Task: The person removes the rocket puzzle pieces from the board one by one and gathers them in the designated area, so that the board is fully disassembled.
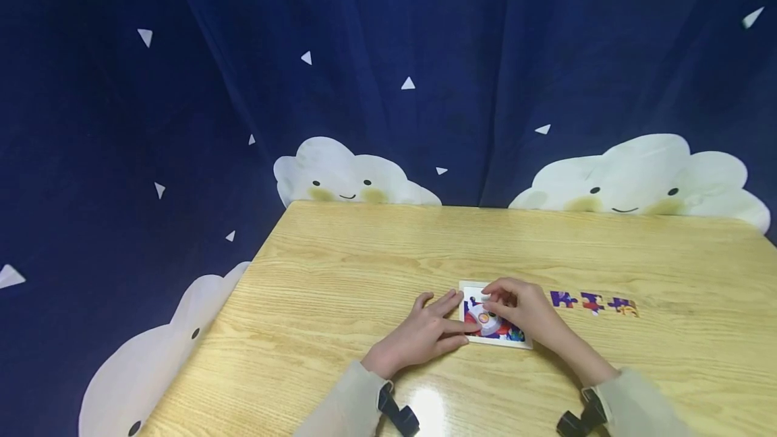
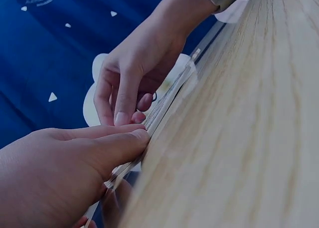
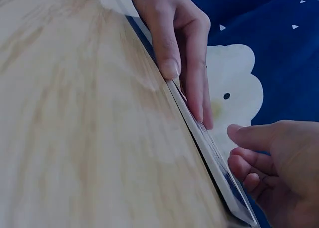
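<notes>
A small jigsaw puzzle in a white-edged tray (image 1: 499,342) lies on the table, showing a colourful picture with a pale round shape; a white area shows near its upper left. My left hand (image 1: 422,333) rests at the tray's left side, its fingers stretched over the edge and onto the picture. In the right wrist view, that hand's thumb (image 3: 168,63) touches the tray's rim. Above the tray's right half is my right hand (image 1: 529,310), fingers loosely bent. A gap shows between its thumb and fingers (image 3: 244,165), with nothing visible in it.
Right of the tray, a purple puzzle piece (image 1: 562,299), a red and purple piece (image 1: 591,303) and a purple and orange piece (image 1: 623,306) lie in a row on the wooden table (image 1: 340,275). A dark blue curtain (image 1: 364,52) with clouds hangs behind.
</notes>
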The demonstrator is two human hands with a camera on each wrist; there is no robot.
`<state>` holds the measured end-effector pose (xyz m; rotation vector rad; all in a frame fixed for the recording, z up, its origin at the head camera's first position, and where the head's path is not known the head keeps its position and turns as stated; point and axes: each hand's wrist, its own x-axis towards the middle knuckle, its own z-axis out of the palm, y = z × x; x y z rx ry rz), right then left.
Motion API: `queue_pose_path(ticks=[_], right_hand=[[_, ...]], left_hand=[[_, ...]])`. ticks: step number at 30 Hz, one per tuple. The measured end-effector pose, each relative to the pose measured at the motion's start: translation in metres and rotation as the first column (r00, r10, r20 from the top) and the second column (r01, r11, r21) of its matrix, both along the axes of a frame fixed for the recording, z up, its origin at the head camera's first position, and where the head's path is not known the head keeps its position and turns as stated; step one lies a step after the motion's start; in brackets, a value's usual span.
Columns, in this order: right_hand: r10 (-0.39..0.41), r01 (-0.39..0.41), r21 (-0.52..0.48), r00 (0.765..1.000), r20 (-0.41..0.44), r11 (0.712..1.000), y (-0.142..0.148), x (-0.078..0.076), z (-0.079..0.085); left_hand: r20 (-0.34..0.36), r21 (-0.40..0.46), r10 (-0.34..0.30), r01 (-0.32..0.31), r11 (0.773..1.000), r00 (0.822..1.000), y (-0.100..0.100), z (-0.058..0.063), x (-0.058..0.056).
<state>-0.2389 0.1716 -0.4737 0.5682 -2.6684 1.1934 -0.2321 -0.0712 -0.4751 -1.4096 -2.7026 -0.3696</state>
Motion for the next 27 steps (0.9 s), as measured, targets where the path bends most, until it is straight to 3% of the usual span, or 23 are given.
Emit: queue_pose_path(ticks=[6,17,27], right_hand=[[0.003,-0.005,0.033,0.999,0.052,0.999,-0.006,-0.002,-0.001],[0.023,-0.027,0.178,0.999,0.026,0.984,-0.016,-0.002,0.005],[0.026,-0.059,0.183,0.984,0.178,0.981,-0.022,-0.005,0.014]], left_hand=[[0.017,0.009,0.007,-0.007,1.0,1.0,0.001,0.001,0.0],[0.028,-0.005,0.019,-0.019,1.0,0.999,0.001,0.002,0.0],[0.033,0.001,0.024,-0.024,1.0,0.999,0.001,0.001,0.0]])
